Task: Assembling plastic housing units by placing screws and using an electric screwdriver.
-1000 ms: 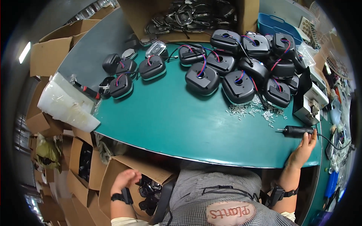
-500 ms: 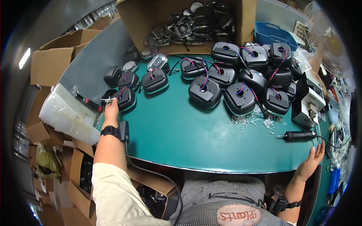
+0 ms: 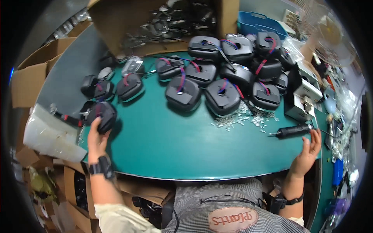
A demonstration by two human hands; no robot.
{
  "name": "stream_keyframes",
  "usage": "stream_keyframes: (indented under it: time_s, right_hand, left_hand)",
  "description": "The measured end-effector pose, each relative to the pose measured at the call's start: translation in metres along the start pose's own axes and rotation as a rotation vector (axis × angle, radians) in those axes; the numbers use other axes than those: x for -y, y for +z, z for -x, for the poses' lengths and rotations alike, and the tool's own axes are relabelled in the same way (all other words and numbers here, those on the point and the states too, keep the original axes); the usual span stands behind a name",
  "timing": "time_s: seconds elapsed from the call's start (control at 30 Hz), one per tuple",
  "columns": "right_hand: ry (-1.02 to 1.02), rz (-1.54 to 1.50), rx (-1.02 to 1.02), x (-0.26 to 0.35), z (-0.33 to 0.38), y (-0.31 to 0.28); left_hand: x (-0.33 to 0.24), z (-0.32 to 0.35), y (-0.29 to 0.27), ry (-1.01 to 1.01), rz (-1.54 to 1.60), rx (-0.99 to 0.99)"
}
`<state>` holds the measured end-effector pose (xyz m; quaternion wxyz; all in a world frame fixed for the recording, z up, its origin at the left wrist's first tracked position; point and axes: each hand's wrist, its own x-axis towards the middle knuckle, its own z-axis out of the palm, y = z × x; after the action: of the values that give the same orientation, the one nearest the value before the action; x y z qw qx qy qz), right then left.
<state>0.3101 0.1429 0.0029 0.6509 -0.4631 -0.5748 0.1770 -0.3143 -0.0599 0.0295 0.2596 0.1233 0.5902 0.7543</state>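
Note:
My left hand grips the near edge of a black rounded housing with wires, at the left of the green table. Blur hides part of the fingers. My right hand is open at the right edge of the table, its fingers apart and close to the back end of a black electric screwdriver. That screwdriver lies on its side, bit toward the left, with a cable at its rear. Several more black housings with red and blue wires are grouped and piled across the middle and right of the table.
Loose small screws lie in front of the pile. A cardboard box of clear parts stands at the back, beside a blue basket. A white device is at the right. On the left are a red-handled tool and plastic bags.
My left hand has drawn back toward me and now holds the housing, which has moved nearer. My right hand remains by the screwdriver. The whole view has shifted.

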Motion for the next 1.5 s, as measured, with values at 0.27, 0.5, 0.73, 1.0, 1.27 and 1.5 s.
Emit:
stream_keyframes:
  time_s: [0.27, 0.5, 0.73, 1.0, 1.27, 1.5]
  right_hand:
    - [-0.150, 0.179, 0.708, 0.036, -0.001, 0.062]
    - [-0.267, 0.669, 0.755, 0.009, -0.010, 0.080]
    - [-0.184, 0.712, 0.797, -0.009, -0.013, 0.118]
    - [-0.087, 0.576, 0.738, -0.005, -0.017, 0.116]
    - [0.046, 0.294, 0.678, 0.015, -0.021, 0.104]
    - [0.584, -0.554, 0.786, 0.037, -0.009, 0.092]
  left_hand:
    - [0.041, 0.125, 0.080, -0.088, 0.416, 0.280]
    - [0.099, 0.200, 0.183, -0.329, 0.327, 0.598]
    - [0.126, 0.216, 0.225, -0.330, 0.199, 0.670]
    - [0.127, 0.213, 0.237, -0.304, 0.187, 0.645]
    - [0.124, 0.214, 0.237, -0.283, 0.145, 0.663]
    - [0.125, 0.215, 0.238, -0.240, 0.106, 0.710]
